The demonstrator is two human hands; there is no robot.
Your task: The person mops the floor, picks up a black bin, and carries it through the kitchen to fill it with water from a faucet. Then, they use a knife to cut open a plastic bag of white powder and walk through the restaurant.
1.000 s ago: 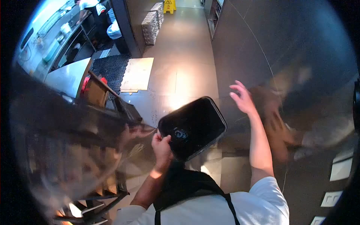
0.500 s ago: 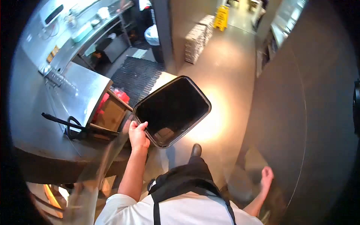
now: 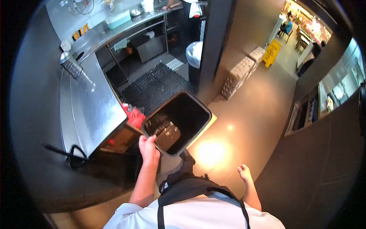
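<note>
A black plastic tub [image 3: 192, 114] hangs tilted in front of my body, its open side facing up toward me. My left hand [image 3: 149, 148] is closed on its near left rim, thumb over the edge. Inside, the bottom looks dark and shiny, with small light glints; I cannot make out whether anything lies there. My right hand [image 3: 244, 173] hangs low on the right, away from the tub, its fingers loosely curled with nothing visible in them.
To the left stands a steel counter [image 3: 97, 108] with stacked clear containers [image 3: 74, 70]. A red bag [image 3: 133, 115] lies beside it, before a black floor mat [image 3: 152, 86]. Ahead are a bin [image 3: 193, 63], patterned boxes [image 3: 237, 78] and a yellow floor sign [image 3: 272, 53]. Another person's hand [image 3: 166, 7] rests at the far counter.
The view has moved forward and turned left, showing more of the counter and the dining area. The tub has tipped so its inside shows more. My right hand has swung inward.
</note>
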